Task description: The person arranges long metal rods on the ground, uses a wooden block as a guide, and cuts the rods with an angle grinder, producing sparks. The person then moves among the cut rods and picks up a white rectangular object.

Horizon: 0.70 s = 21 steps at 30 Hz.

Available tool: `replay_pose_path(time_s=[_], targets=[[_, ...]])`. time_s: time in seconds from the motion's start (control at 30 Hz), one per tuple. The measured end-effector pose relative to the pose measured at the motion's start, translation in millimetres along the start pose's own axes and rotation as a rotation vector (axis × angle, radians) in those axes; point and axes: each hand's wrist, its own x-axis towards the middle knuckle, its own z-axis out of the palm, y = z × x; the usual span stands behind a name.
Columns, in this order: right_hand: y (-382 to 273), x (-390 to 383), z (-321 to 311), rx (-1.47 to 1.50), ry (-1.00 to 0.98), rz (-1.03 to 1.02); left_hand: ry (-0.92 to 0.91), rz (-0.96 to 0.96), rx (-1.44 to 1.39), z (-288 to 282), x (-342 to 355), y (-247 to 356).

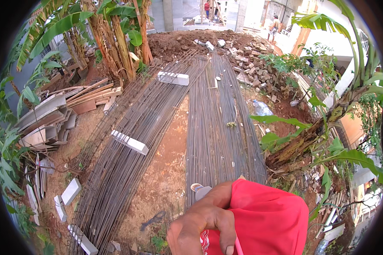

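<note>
Close in front of me at the lower edge is my right hand (204,225), reaching out of a loose red sleeve (268,208). The wrist is bent back toward me, with the thumb and one finger curving downward. The picture's lower edge cuts off the other fingers, so whether they close on anything is hidden. A narrow pink strip (239,246) shows beside the thumb. Beyond the arm, my foot (195,187) in a sandal rests on long steel reinforcing bars (217,140). My left hand is out of view.
Tied rebar cages (127,165) lie left, with concrete blocks (130,142) across them. Scrap boards (51,123) sit farther left. Rubble (251,63) and dug soil (170,44) rise at the far end. A leaning banana trunk (302,140) stands right. A person (274,27) is in the distance.
</note>
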Motion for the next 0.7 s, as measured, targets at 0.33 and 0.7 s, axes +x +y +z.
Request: replay_pose_path(time_s=[0.33, 0.7], targets=[[9.7, 18.3, -40.2, -0.189, -0.1, 0.032, 0.043, 0.096, -0.151, -41.8, -8.8, -68.5], [177.3, -277.6, -283.7, -0.785, 0.929, 1.156, 0.194, 0.136, -0.264, -55.7, -18.3, -108.2]])
